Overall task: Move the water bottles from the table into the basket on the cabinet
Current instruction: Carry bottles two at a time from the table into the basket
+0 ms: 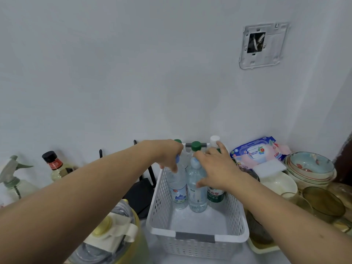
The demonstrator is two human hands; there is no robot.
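In the white basket (198,238) both my hands gripped upright bottles, left hand (167,157) on the left bottle (178,189), right hand (217,168) on the middle bottle (196,199).

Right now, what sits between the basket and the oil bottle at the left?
Head view: a black router with upright antennas sits between the basket and oil bottle.

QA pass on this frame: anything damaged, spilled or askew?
One oddity: the wall socket plate has no cover, leaving a dark opening. The bottles stand upright in the basket; no spill visible.
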